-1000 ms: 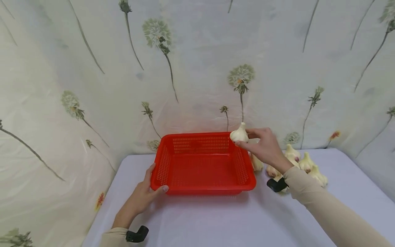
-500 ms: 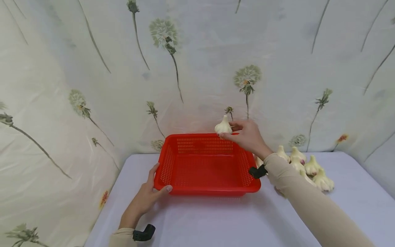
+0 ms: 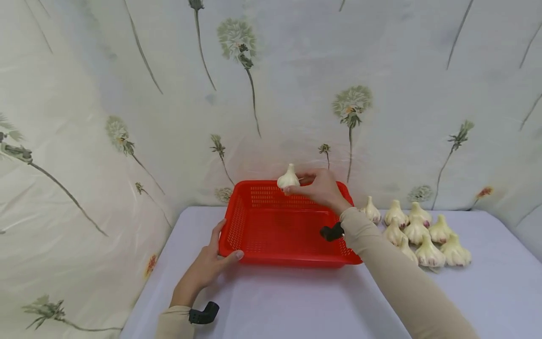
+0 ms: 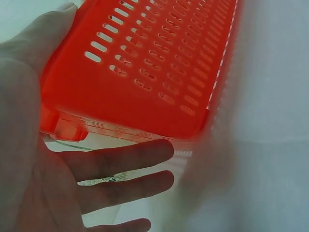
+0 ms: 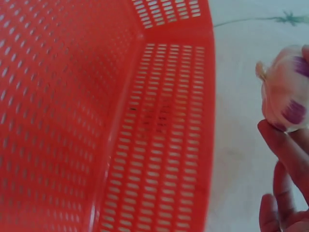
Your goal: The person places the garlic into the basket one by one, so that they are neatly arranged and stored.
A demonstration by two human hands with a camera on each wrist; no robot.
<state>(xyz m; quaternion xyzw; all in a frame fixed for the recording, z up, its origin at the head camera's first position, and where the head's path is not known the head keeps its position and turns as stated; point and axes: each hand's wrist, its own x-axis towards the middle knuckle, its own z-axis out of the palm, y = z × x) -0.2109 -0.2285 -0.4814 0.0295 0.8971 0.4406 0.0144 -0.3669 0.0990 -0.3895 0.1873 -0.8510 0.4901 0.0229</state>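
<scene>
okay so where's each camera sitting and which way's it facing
Head: head-worn, facing forward and down at the red basket and garlic pile; left hand, right hand and sleeves show.
Left wrist: on that wrist, facing the basket's slotted wall; left hand shows.
Right wrist: on that wrist, facing the basket and held bulb; right fingers show.
Head and right wrist both show the held bulb.

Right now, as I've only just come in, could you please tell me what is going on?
A person's right hand holds up a garlic bulb near the far rim of a red basket. The left hand rests against the basket's left side. Other garlic bulbs sit grouped on the table, to the basket's right.
</scene>
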